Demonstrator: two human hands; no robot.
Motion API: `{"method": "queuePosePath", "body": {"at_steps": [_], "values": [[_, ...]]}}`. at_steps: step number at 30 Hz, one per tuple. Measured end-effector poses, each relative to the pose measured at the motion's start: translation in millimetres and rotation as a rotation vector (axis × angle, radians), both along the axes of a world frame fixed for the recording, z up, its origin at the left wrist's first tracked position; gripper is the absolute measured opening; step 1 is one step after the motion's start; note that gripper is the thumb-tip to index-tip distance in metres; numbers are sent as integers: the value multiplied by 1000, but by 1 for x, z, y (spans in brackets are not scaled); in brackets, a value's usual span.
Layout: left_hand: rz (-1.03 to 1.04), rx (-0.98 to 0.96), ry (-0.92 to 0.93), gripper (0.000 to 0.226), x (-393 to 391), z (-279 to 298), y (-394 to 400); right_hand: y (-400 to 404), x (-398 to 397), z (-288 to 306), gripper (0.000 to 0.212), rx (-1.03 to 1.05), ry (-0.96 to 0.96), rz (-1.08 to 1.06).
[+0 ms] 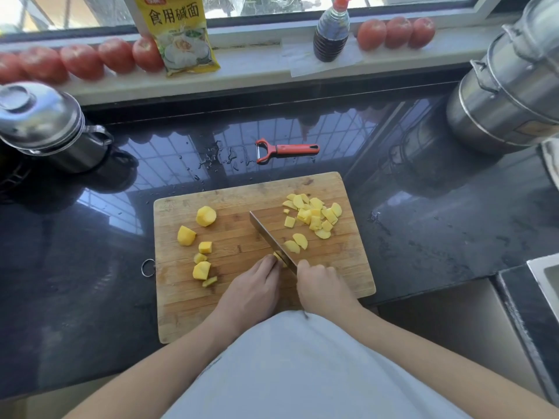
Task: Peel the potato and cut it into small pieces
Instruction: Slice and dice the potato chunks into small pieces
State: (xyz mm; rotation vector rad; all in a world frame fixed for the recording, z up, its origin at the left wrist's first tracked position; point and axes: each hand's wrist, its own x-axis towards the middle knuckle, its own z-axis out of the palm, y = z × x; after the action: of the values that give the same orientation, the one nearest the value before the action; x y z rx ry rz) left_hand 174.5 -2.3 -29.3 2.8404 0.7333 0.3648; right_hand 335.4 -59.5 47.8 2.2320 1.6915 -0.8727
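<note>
A wooden cutting board (242, 300) lies on the dark counter. Several large peeled potato chunks (205, 216) sit on its left side. A pile of small cut pieces (314, 214) lies at the back right. My left hand (251, 293) holds a small potato piece (277, 256) down with curled fingertips, mostly hiding it. My right hand (320, 287) grips the handle of a knife (270, 240), whose blade runs diagonally up and left and stands right beside the held piece.
A red peeler (286, 150) lies on the wet counter behind the board. A metal pot with lid (45, 125) stands at the left, a stacked steel steamer (511, 86) at the right. Tomatoes (81, 60), a yellow packet (178, 34) and a sauce bottle (331, 31) line the windowsill.
</note>
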Motion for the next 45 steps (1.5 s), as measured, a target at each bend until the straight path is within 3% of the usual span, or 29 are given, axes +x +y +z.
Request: {"method": "queuePosePath", "body": {"at_steps": [7,13,17,23,34,45], "values": [[2,-52,-27,39,0,2,0,-12,23,0,9,19,14,-65],[8,-50,-19,40,-1,6,3,-2,73,3,20,192,-98,5],[21,-103,-1,42,-4,5,4,3,80,10,19,231,-48,-5],[12,-119,-7,36,-7,-1,3,-12,34,11,21,133,90,-54],[-11,-28,-38,44,-2,4,2,-22,18,2,17,100,57,8],[1,-63,-35,43,-3,0,1,-33,18,8,13,7,30,27]]}}
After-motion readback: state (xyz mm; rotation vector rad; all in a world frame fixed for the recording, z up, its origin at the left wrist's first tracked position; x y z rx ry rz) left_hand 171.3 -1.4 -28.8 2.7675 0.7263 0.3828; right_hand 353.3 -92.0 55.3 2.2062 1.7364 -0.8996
